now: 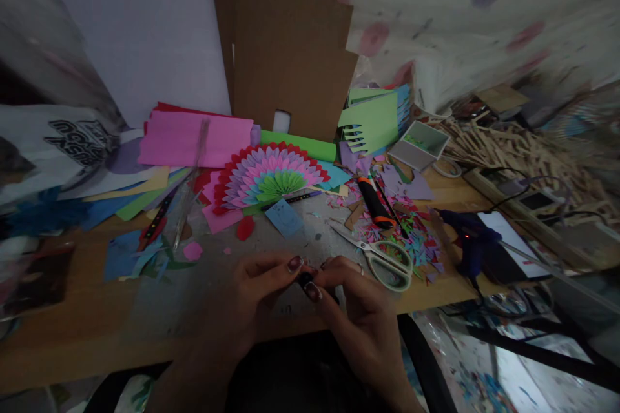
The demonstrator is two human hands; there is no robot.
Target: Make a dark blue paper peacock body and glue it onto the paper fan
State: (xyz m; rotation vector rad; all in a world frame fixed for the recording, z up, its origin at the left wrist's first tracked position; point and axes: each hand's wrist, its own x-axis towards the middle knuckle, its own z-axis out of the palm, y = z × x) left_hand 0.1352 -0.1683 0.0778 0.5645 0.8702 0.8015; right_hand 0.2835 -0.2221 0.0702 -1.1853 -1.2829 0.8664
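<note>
My left hand (268,287) and my right hand (358,300) meet over the front of the table, both with fingertips pinched together. Between them is a small dark piece (306,280), partly hidden by the fingers and too dim to name. Just right of my right hand lies a pair of scissors (387,261) with pale handles, blades pointing left. A blue paper square (284,218) rests beyond my fingertips. Behind it stands a layered paper fan (276,174) with red, lilac, pink, blue and green petals.
Colourful paper scraps (416,239) surround an orange-and-black tool handle (375,203). A glue gun (467,239) with a red light is at the right, beside a phone-like white screen (513,245). Pink paper (194,139) and brown cardboard (290,51) stand at the back. A pen (157,219) lies left.
</note>
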